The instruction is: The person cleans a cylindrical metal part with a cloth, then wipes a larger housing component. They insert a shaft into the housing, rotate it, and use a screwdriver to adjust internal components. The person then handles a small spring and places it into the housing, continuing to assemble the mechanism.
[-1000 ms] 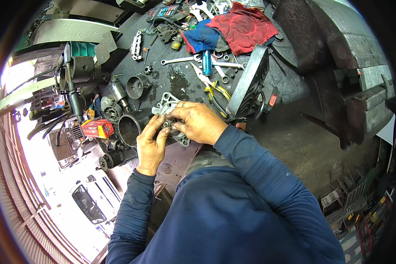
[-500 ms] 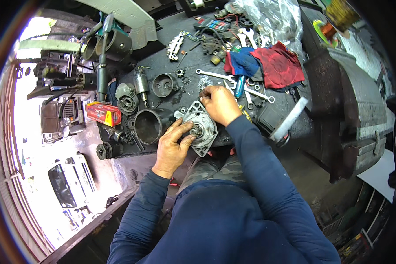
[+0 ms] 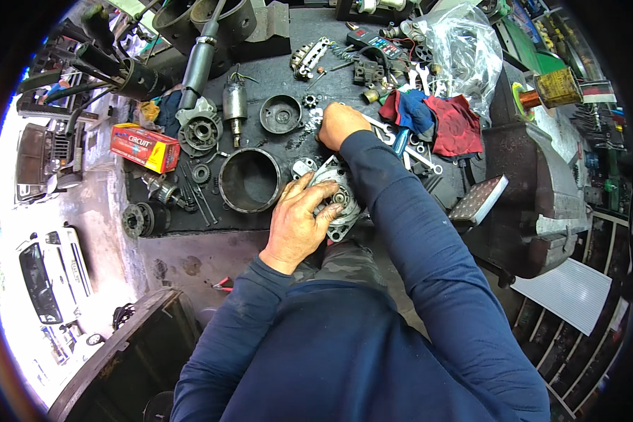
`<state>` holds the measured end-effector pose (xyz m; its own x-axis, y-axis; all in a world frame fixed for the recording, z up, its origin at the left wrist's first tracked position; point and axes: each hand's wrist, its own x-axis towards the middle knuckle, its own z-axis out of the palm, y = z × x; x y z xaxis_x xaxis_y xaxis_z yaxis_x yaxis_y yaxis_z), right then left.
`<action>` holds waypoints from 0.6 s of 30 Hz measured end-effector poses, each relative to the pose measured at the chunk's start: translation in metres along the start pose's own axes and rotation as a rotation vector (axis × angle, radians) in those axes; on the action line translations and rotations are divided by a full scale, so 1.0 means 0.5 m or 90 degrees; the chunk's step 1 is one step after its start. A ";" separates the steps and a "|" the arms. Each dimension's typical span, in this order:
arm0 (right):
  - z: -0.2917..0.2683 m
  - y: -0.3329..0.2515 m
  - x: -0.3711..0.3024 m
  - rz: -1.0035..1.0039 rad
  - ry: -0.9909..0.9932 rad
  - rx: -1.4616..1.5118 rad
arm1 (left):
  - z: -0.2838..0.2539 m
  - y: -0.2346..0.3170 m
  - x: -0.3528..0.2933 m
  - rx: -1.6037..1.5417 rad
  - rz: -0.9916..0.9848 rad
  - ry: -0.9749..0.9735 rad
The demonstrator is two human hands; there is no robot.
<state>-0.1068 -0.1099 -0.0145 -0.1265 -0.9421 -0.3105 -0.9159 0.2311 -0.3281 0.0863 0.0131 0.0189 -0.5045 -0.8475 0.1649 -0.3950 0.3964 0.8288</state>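
Note:
My left hand grips a cast metal starter housing by its centre and left side, fingers bent over its round middle. The housing has a flange with bolt holes and sits at the bench's front edge. Just beyond its far end is my right hand, fingers curled down and mostly hidden behind the knuckles. What they hold, if anything, I cannot make out. A small gear and a round metal end cap lie to the left of that hand. An open metal cylinder stands left of the housing.
On the left are an armature, a gear-end casting and a red box. Wrenches, a blue-handled screwdriver and a red cloth lie right. A bench vise stands at the far right.
My right hand has drawn away from the housing's far edge, toward the small gear. My left hand stays on the housing. The whole view has shifted.

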 end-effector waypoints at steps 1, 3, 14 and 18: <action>0.003 -0.002 0.005 0.006 -0.019 -0.011 | 0.001 -0.002 0.000 0.006 0.006 0.005; 0.004 -0.006 0.012 -0.001 -0.042 -0.014 | 0.004 -0.006 -0.001 0.013 0.014 0.009; -0.143 0.003 -0.249 -0.023 -0.016 0.468 | 0.002 -0.014 0.002 0.011 0.048 0.012; -0.116 0.001 -0.337 0.040 -0.070 0.490 | 0.003 -0.014 -0.001 0.002 0.048 0.024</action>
<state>-0.1079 0.0349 0.0896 -0.0945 -0.9013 -0.4227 -0.3809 0.4251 -0.8211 0.0882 0.0111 0.0121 -0.5034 -0.8280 0.2469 -0.3592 0.4604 0.8118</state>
